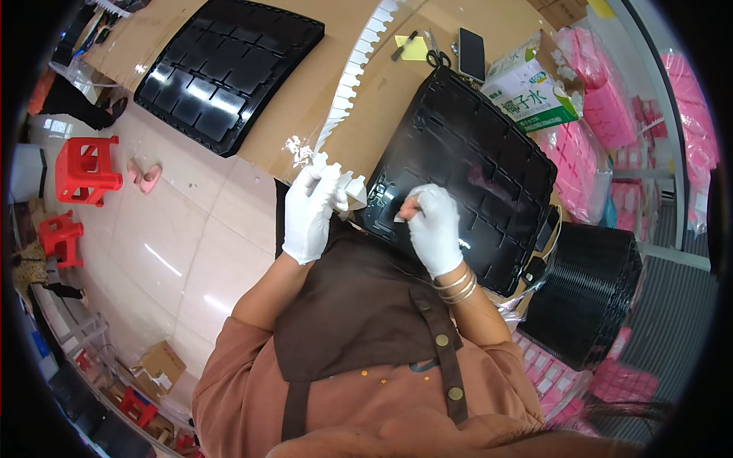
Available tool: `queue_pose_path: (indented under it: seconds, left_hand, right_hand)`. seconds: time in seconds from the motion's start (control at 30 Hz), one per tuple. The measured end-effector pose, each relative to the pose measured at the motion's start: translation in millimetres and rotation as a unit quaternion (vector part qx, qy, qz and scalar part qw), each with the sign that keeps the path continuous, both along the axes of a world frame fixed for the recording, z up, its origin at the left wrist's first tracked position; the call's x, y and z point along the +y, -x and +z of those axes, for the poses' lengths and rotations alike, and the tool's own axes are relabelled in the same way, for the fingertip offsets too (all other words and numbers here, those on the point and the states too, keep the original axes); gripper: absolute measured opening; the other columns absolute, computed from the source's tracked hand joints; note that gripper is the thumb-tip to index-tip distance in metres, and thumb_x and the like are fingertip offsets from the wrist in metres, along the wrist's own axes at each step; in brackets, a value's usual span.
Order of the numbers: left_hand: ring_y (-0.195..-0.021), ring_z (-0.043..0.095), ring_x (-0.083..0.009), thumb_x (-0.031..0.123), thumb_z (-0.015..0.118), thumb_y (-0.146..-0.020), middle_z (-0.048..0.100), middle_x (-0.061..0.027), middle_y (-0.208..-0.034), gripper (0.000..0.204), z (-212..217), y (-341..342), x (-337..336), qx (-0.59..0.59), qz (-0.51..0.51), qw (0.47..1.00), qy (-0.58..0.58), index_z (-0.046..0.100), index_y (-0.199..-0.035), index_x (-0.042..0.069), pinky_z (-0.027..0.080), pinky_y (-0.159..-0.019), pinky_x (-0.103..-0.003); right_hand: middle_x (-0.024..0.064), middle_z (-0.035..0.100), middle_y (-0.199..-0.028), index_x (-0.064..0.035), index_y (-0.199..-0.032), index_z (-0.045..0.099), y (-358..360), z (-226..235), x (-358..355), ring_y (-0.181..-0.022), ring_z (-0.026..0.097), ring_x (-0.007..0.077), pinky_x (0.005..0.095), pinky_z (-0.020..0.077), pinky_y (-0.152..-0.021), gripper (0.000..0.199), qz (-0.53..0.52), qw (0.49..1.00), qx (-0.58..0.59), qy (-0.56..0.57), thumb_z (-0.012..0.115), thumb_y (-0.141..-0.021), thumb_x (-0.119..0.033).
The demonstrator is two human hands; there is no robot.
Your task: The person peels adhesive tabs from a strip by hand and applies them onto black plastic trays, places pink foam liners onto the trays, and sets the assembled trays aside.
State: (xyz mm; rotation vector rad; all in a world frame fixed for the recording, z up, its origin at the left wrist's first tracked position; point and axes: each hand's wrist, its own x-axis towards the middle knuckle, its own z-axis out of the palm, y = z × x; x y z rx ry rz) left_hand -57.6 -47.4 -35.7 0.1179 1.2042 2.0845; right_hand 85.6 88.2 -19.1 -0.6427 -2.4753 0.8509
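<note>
My left hand, in a white glove, pinches the near end of a long white strip with a notched edge. The strip runs away from me across the table. My right hand is gloved too, with bare fingertips showing, and is closed over a small pale piece partly hidden by the fingers. Beneath it lies a black moulded plastic tray with grooved sections. Small white scraps lie beside the strip near the table edge.
A second black tray lies at the far left. Scissors, a phone and a carton sit at the back right. Black trays are stacked at my right. Red stools stand on the floor at left.
</note>
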Motion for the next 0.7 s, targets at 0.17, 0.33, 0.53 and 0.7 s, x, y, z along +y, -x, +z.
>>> queue_pose_path:
  seconds: [0.17,0.33,0.53,0.7]
  left_hand:
    - [-0.068,0.056,-0.0092,0.013,0.057,-0.095,0.056,-0.0026,-0.080,0.012,2.1,-0.4,-3.4,-0.004,-0.016,1.000,-0.012,0.058,-0.099,0.002,0.045,-0.060,-0.023]
    - [-0.067,0.056,-0.0091,0.013,0.057,-0.095,0.056,-0.0022,-0.080,0.012,-0.2,-1.8,-4.9,-0.021,-0.014,1.000,-0.016,0.058,-0.100,0.002,0.044,-0.060,-0.023]
    - [-0.066,0.055,-0.0087,0.013,0.058,-0.095,0.057,-0.0022,-0.080,0.011,-3.3,-1.1,-6.2,-0.017,-0.021,1.000,-0.003,0.057,-0.098,0.003,0.044,-0.059,-0.022]
    - [-0.065,0.055,-0.0092,0.013,0.057,-0.095,0.056,-0.0036,-0.080,0.009,3.0,-0.6,-16.9,0.003,-0.030,0.999,0.018,0.057,-0.096,0.003,0.044,-0.058,-0.023]
  right_hand:
    - [0.0096,0.057,-0.075,-0.0068,-0.068,0.057,10.5,-10.1,-8.1,-0.075,0.056,0.0296,0.0417,0.0439,-0.066,0.018,-0.015,0.992,-0.089,-0.093,0.074,-0.064,-0.005]
    - [0.0111,0.057,-0.077,-0.0057,-0.071,0.058,9.4,-10.4,-4.0,-0.076,0.056,0.0308,0.0421,0.0438,-0.066,0.017,-0.004,0.992,-0.098,-0.077,0.073,-0.064,-0.002]
    - [0.0115,0.056,-0.074,-0.0040,-0.068,0.053,6.7,-10.1,1.7,-0.074,0.056,0.0321,0.0423,0.0442,-0.066,0.017,0.056,0.996,-0.053,-0.040,0.066,-0.061,0.005]
    - [0.0086,0.055,-0.077,-0.0019,-0.069,0.053,-19.0,15.6,-7.6,-0.072,0.057,0.0246,0.0337,0.0455,-0.064,0.018,-0.021,0.991,0.080,0.102,0.064,-0.062,0.010]
